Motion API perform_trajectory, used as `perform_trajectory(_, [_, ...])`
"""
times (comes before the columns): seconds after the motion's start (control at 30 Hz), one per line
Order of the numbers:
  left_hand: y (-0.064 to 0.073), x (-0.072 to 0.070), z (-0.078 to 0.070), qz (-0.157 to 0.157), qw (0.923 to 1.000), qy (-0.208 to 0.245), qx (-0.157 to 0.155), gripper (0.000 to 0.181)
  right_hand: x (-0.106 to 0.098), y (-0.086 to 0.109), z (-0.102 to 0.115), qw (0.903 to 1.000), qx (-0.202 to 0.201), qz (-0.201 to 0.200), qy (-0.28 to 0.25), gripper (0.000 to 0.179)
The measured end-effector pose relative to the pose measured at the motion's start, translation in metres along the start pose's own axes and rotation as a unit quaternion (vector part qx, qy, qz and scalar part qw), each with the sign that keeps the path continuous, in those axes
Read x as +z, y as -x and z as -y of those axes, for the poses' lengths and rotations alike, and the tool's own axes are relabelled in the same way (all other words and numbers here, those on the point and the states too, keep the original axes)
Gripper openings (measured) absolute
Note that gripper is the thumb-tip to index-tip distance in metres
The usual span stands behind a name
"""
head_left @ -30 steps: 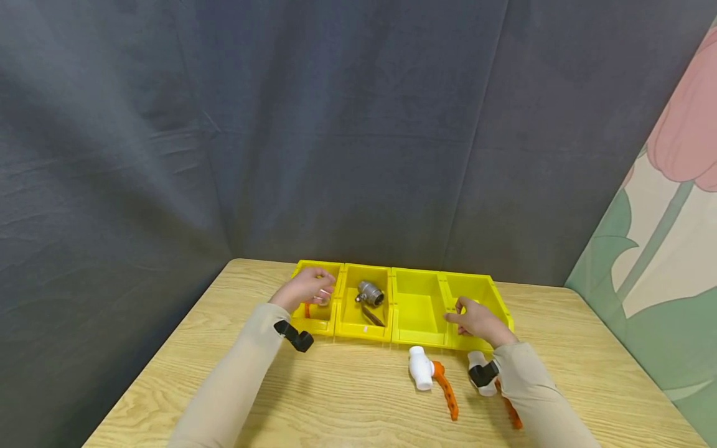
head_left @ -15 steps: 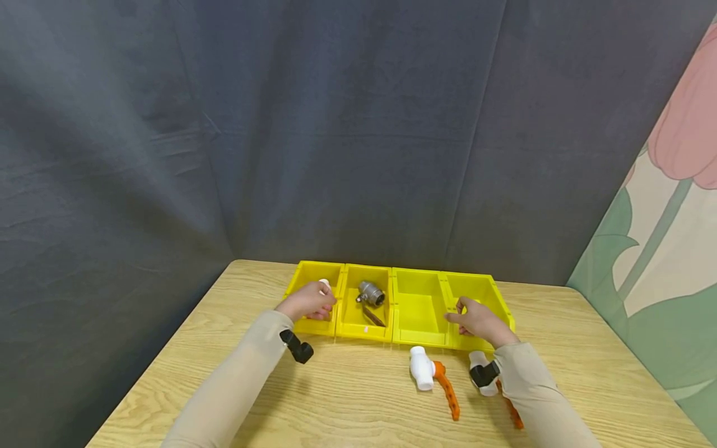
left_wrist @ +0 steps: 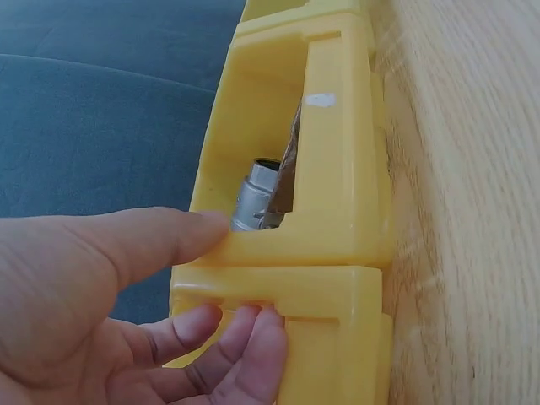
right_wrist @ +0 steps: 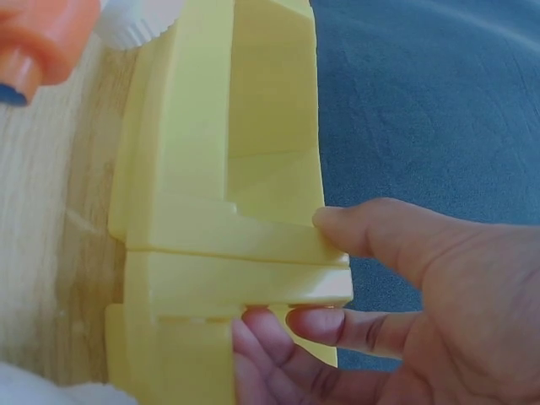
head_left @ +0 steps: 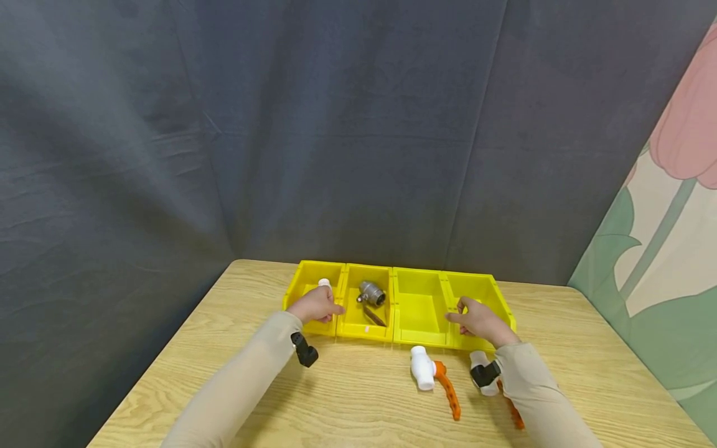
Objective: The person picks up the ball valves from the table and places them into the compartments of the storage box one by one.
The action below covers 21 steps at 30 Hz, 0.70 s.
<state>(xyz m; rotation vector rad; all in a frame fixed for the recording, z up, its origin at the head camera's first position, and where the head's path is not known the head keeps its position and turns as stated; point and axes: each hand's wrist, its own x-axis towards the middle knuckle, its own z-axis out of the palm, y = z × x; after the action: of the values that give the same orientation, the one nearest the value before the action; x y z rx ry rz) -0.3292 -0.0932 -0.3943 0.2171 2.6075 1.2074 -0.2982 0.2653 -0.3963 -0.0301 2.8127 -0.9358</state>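
Note:
Four joined compartments would be several yellow bins (head_left: 358, 332) standing in a row. My left hand (head_left: 317, 305) pinches the divider between the two leftmost bins, thumb on one side and fingers on the other. The right hand (head_left: 478, 321) grips the divider between the two rightmost bins in the same way. Inside the second bin from the left lies a grey metal valve (head_left: 371, 294) with a brown lever (left_wrist: 287, 179). A white cylindrical end (head_left: 324, 283) shows in the leftmost bin, partly hidden behind the left hand.
On the wooden table (head_left: 347, 398), in front of the bins, lies a white valve (head_left: 422, 368) with an orange handle (head_left: 449, 395). Another white valve (head_left: 488, 390) is partly covered by the right wrist. A dark curtain (head_left: 358, 155) hangs behind the table.
The left hand has moved down and right from over the leftmost bin and taken hold of the divider. The white end in that bin has come into view. The right hand stays put.

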Motion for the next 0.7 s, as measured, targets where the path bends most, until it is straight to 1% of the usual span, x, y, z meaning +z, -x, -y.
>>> perform_trajectory(0.27, [0.000, 0.000, 0.000, 0.008, 0.9999, -0.011, 0.004, 0.045, 0.000, 0.001, -0.001, 1.0000, 0.002, -0.004, -0.001, 0.032])
perform_trajectory(0.4, [0.000, 0.000, 0.000, 0.008, 0.9999, -0.008, 0.004, 0.046, -0.004, 0.005, 0.000, 0.9998, -0.002, 0.000, -0.018, 0.034])
perform_trajectory(0.53, [0.001, 0.000, -0.001, 0.006, 1.0000, 0.001, -0.003, 0.043, -0.011, 0.011, 0.005, 0.9993, -0.016, -0.007, -0.032, 0.036])
perform_trajectory(0.6, [0.002, 0.000, -0.002, 0.004, 1.0000, -0.001, -0.009, 0.040, -0.015, 0.015, 0.008, 0.9991, -0.022, -0.013, -0.035, 0.036])
perform_trajectory(0.7, [0.004, 0.000, -0.004, 0.001, 0.9999, -0.005, -0.016, 0.037, -0.020, 0.020, 0.013, 0.9985, -0.041, -0.021, -0.031, 0.036])
